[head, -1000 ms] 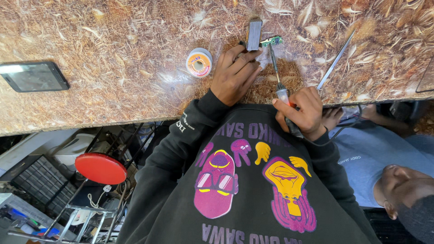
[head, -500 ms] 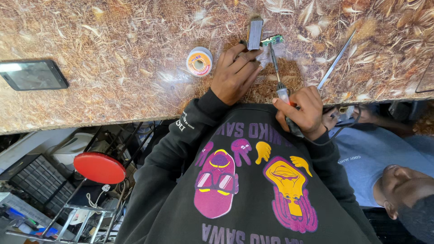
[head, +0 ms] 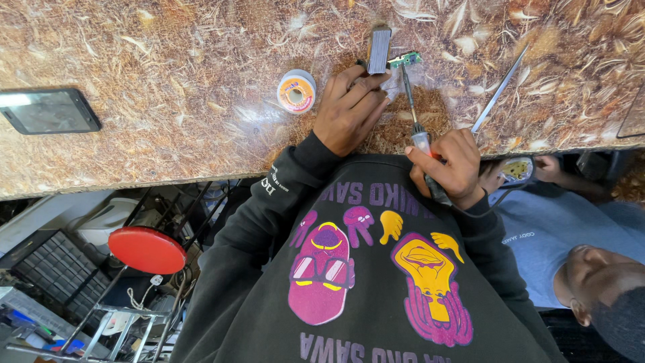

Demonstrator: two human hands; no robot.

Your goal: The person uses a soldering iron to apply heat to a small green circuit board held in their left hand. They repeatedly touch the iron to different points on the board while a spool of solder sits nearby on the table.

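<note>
The bench (head: 168, 67) carries a glossy mottled brown top, patterned like pressed straw, with glare patches across it; its front edge runs across the view, and below it the dark sweatshirt (head: 363, 269) of the person fills the lower middle. The left hand (head: 349, 111) lies fingers-down on the bench, its fingertips pressed beside a small grey ridged block (head: 379, 48); whether it grips anything I cannot tell. The right hand (head: 451, 165) is clenched round the handle of a soldering iron (head: 411, 101), whose thin shaft reaches to a small green circuit board (head: 404, 60) lying just beside the block. A spool of solder (head: 295, 91) sits near the left hand; a dark phone (head: 47, 111) lies well apart at the left; metal tweezers (head: 498, 89) lie slanted to the right. Under the bench stand a red round stool (head: 146, 249) and dark storage bins (head: 47, 262); another person in a blue shirt (head: 537, 235) is at the lower right.
</note>
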